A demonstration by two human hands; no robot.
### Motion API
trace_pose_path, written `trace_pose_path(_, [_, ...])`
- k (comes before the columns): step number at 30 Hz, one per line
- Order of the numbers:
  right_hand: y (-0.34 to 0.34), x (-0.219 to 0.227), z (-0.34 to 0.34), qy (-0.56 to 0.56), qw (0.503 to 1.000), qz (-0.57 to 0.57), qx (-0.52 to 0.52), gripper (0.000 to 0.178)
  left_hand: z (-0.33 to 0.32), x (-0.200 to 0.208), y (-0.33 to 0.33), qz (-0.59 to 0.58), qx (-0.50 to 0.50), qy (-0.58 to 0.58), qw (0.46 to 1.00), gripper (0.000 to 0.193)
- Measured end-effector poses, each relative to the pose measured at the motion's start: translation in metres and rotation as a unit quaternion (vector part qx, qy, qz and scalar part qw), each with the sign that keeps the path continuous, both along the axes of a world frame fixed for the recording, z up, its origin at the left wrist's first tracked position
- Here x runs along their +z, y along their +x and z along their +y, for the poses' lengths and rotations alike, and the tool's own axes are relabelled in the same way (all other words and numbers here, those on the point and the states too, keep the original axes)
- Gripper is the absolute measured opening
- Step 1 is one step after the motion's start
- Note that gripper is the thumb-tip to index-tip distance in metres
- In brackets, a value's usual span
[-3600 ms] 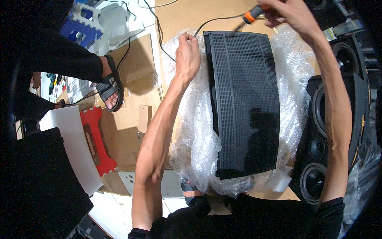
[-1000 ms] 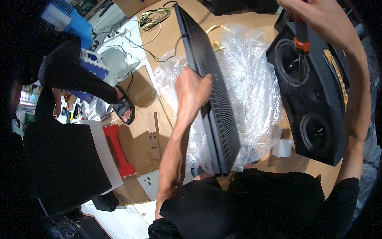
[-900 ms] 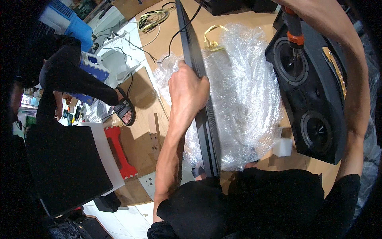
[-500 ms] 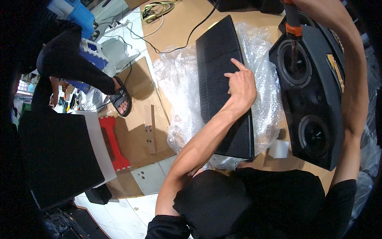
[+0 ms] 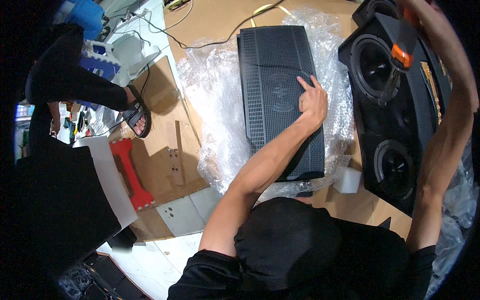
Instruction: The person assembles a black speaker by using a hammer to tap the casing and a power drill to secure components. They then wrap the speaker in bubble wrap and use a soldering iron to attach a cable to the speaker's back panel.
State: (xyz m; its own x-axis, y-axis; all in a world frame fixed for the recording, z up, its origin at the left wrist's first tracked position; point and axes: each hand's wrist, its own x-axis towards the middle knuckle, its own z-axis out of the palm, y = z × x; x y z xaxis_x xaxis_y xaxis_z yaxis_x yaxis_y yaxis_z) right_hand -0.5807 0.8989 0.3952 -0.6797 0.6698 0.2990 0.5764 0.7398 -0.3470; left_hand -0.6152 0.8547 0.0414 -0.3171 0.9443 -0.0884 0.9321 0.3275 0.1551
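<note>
A black speaker cabinet with a perforated grille (image 5: 275, 65) lies on bubble wrap (image 5: 215, 120), its grille facing up. My left hand (image 5: 313, 105) rests on the right part of the grille, index and middle fingers stretched out, the other fingers curled. At the top right, my right hand (image 5: 425, 11) is raised and partly cut off by the picture's edge. It grips a black and orange tool (image 5: 403, 52) with a metal shaft pointing down, smeared by motion; its exact kind is unclear. Below the tool stands a larger black cabinet (image 5: 400, 125) with two round speaker cones.
Cardboard (image 5: 155, 125) covers much of the floor. A dark cable (image 5: 220, 42) crosses it above the grille. To the left are a sandaled foot (image 5: 136, 117) of another person, a red plastic piece (image 5: 131, 175) and a wood strip (image 5: 175, 155). A white foam block (image 5: 347, 180) sits beside the wrap.
The grilled cabinet has turned from a tilted pose to lie with its grille facing up, my left hand still on it. The tool in my right hand has shifted right and down.
</note>
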Motion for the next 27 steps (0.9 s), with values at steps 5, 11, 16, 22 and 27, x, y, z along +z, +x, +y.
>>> trace_pose_path(5, [0.008, -0.016, 0.014, -0.048, 0.999, 0.010, -0.020, 0.028, -0.033, 0.020, -0.038, -0.084, -0.040, 0.108, 0.990, 0.055])
trace_pose_path(11, [-0.061, -0.026, 0.017, -0.113, 0.993, -0.005, -0.038, 0.030, -0.094, 0.009, -0.121, -0.089, 0.068, 0.185, 0.976, 0.043])
trace_pose_path(16, [-0.115, -0.104, 0.088, 0.020, 0.978, -0.159, 0.136, 0.038, -0.108, -0.007, -0.142, -0.132, 0.054, 0.221, 0.965, 0.050])
trace_pose_path(22, [-0.122, -0.102, 0.074, -0.066, 0.969, -0.183, 0.152, 0.033, -0.023, 0.006, -0.203, -0.073, 0.004, 0.335, 0.939, 0.066])
trace_pose_path(27, [-0.097, -0.057, 0.050, -0.109, 0.963, -0.153, 0.195, 0.036, 0.042, 0.013, -0.246, -0.181, 0.015, 0.197, 0.963, 0.061])
